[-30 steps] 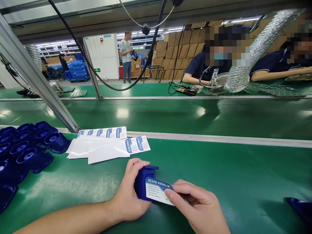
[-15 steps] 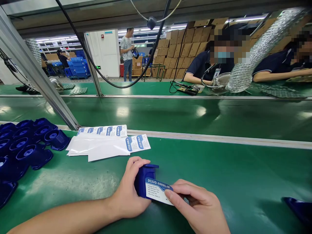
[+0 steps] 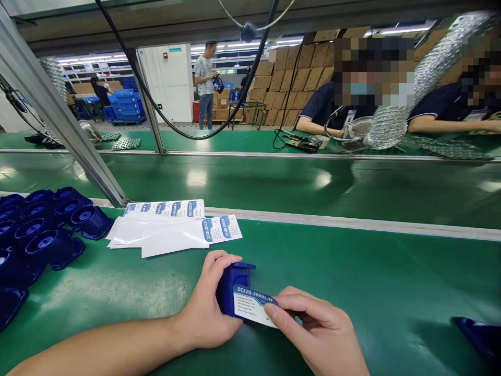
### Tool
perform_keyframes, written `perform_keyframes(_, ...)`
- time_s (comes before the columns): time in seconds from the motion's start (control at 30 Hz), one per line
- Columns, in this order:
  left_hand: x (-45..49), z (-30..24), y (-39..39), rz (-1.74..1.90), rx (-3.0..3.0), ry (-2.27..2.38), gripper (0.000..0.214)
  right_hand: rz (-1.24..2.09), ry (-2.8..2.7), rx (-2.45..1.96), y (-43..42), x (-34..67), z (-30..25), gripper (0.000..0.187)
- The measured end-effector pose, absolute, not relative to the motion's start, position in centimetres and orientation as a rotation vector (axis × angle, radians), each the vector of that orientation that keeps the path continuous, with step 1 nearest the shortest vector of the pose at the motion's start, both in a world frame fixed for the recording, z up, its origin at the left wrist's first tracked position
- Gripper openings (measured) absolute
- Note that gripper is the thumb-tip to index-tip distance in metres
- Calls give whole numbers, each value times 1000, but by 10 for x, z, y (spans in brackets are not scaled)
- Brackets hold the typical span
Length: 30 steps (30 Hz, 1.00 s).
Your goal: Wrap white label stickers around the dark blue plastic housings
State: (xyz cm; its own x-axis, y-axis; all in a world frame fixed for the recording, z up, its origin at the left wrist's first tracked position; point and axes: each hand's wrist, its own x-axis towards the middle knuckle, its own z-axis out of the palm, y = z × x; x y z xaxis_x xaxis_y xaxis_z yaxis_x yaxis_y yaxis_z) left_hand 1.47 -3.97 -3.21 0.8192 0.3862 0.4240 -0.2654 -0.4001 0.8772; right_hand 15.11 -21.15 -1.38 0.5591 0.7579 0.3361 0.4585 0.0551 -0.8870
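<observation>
My left hand [image 3: 213, 308] is wrapped round a dark blue plastic housing [image 3: 229, 284], held tilted just above or on the green work surface. Between the thumb and fingers of my right hand [image 3: 317, 324] is the right end of a blue and white label [image 3: 252, 306], printed "DC52Q-5000L/H". The label's left end lies against the housing's side, while its right part stands off past the edge. Whether the left end is stuck down I cannot tell. Label sheets [image 3: 176, 235] lie beyond my left hand, a few printed labels still on them.
Several blue plastic housings [image 3: 50, 243] stand grouped at the left. Another dark blue part [image 3: 479, 337] lies at the right edge. A metal post [image 3: 74, 115] slants down at the left. Across the green belt [image 3: 250, 180], two people sit near a foil duct [image 3: 407, 104].
Both hands, the housing and the label keep nearly the same position. The view has shifted very slightly.
</observation>
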Motion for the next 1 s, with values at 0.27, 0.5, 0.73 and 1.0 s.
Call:
perform_keyframes(0.27, 16, -32, -39, 701, 1858, 95, 83, 312, -1055, -1591, -212, 152, -12, 12)
perform_keyframes(0.5, 15, -33, -38, 711, 1858, 88, 84, 313, -888, -1575, -209, 146, -12, 19)
perform_keyframes(0.73, 15, -32, -39, 701, 1852, 100, 84, 382, -829, -1584, -208, 140, -7, 21)
perform_keyframes(1.0, 15, -33, -38, 695, 1848, 94, 83, 354, -889, -1578, -208, 143, -12, 21)
